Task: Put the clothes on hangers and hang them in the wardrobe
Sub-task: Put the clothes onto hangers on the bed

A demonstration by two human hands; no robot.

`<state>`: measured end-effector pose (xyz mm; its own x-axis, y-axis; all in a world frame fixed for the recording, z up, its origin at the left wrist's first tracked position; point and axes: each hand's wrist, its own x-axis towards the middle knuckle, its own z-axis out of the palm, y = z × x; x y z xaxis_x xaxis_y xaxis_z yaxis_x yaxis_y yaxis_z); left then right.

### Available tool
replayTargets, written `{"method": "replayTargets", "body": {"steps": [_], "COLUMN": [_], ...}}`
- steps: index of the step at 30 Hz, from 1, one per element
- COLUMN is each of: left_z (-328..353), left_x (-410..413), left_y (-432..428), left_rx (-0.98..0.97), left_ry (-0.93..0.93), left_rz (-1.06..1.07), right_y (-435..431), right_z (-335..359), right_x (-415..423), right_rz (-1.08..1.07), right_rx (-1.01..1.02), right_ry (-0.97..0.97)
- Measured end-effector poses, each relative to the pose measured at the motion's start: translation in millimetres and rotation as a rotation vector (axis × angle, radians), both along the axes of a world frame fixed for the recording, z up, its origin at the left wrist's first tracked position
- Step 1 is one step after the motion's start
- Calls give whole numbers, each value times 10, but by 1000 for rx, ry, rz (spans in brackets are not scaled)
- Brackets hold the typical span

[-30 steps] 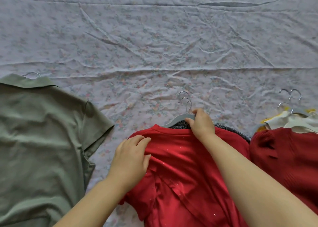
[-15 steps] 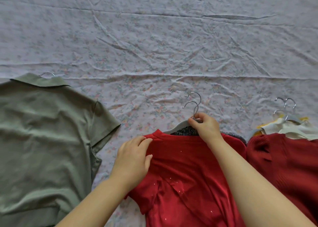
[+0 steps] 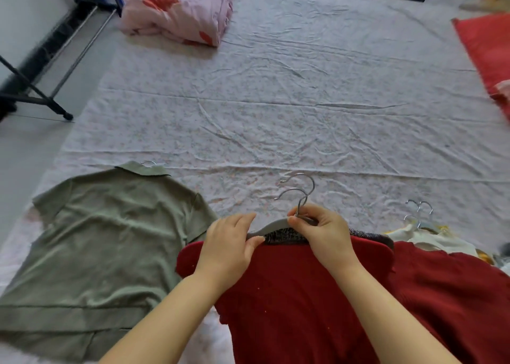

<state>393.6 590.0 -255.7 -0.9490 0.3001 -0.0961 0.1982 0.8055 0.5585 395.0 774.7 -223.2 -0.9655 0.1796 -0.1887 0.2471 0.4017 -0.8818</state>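
A red top [image 3: 298, 294] lies on the bed sheet [image 3: 276, 115] in front of me, over a dark speckled garment [image 3: 281, 238]. My right hand [image 3: 323, 231] pinches the necks of two metal hanger hooks [image 3: 300, 195] above the collar. My left hand [image 3: 229, 247] grips the red top's left shoulder together with the grey hanger arm [image 3: 269, 227]. An olive green shirt [image 3: 105, 242] on a hanger lies flat to the left.
More clothes on hangers, a dark red one [image 3: 455, 294] and a white one [image 3: 419, 238], lie at the right. A folded pink quilt [image 3: 179, 10] sits at the bed's far end, a red cloth [image 3: 485, 51] at the far right. A black rack frame [image 3: 36, 93] stands on the floor, left.
The view has tilted up, showing the far end of the bed. My left hand slid up to the shoulder and hanger arm. My right hand keeps its hold at the hooks.
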Motion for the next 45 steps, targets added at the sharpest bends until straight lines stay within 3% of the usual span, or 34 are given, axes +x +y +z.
{"method": "replayTargets", "body": {"steps": [9,15,27,36,45], "left_z": [945,1357,2068,2279,1445], "left_x": [343,702,1618,1588,736], "left_y": [-760,-1416,-3732,-4549,-4547], "left_rx": [-6,158,237,152,117], "left_ry": [247,367,527,584,327], "left_rz": [123,180,221,239,252], "right_y": [-701,-1362,-3630,-4367,-4379], "right_z": [1117,1562,2190,2267,1428], "right_x": [315,673,1601,1525,653], "right_rz": [57,63,141,146,111], "right_rx": [-102,-63,70,-41,-104], "right_ry": [193,312,480,447,240]}}
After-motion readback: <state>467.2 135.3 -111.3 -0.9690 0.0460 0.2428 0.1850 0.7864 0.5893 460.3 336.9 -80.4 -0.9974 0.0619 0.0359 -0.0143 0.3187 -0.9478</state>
